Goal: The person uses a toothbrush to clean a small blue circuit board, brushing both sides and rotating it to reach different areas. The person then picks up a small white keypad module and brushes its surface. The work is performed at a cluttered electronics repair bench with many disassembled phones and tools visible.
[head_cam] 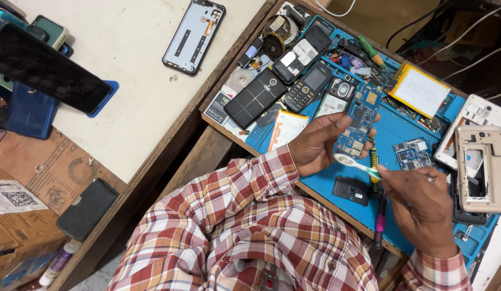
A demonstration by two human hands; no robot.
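The left hand (315, 144) pinches a blue circuit board (357, 119) upright above the blue mat (393, 132); the right hand (420, 202) grips a toothbrush (354, 163), its head just beside the board's lower edge. Hard scrubbing could likely knock off tiny parts or make the board slip

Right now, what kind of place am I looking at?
Probably a phone repair bench: the left hand holds a bare circuit board, with opened phones and a loose battery around.
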